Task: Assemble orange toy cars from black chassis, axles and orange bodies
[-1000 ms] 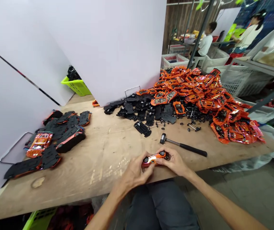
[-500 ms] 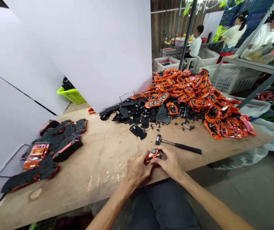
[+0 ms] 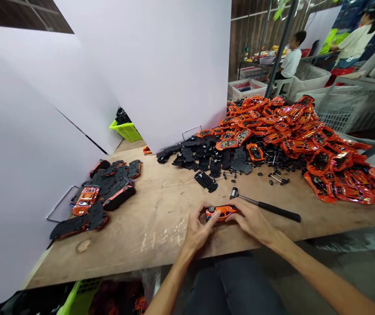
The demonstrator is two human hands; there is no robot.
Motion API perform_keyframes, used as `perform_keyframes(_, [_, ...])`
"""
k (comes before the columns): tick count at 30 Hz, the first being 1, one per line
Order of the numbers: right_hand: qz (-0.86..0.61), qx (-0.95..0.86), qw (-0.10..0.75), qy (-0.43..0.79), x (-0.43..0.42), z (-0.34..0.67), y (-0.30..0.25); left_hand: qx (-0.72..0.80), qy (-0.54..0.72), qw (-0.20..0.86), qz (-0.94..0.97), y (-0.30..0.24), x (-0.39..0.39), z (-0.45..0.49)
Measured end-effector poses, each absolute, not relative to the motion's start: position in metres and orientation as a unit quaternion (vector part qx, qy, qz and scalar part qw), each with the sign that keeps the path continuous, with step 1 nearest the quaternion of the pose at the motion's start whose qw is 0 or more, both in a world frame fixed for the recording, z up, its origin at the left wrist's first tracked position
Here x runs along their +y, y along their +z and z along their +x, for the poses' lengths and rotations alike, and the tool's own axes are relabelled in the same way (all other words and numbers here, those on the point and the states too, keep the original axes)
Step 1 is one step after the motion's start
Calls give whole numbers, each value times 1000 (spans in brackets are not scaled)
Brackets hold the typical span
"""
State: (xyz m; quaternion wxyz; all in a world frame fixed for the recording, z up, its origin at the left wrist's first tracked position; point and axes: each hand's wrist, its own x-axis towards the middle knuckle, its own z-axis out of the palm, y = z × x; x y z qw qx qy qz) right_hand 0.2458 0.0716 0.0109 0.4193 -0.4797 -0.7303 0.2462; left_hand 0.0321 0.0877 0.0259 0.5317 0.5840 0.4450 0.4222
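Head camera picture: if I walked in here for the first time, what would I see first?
You'd first see the huge heap of shiny orange toy car bodies on the right of the wooden workbench, with black car chassis piled at its left. Then, at the bench's near edge, the left hand and right hand hold a small orange toy car.

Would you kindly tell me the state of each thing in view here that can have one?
left hand, gripping the orange toy car at its left end
right hand, gripping the car's right end
orange toy car, wheels fitted
hammer, lying on the bench
black chassis, lying loose on the bench
orange car bodies, heaped
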Motion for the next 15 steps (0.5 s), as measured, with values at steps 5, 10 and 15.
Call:
perform_keyframes(5, [-518,-702,401,278,72,242,2,474,424,496,591,16,80,42])
perform_keyframes(10, [-533,-655,461,271,66,233,-9,456,400,492,624,12,79,39])
perform_keyframes(15, [-543,-637,427,343,71,239,5,434,331,408,732,22,91,25])
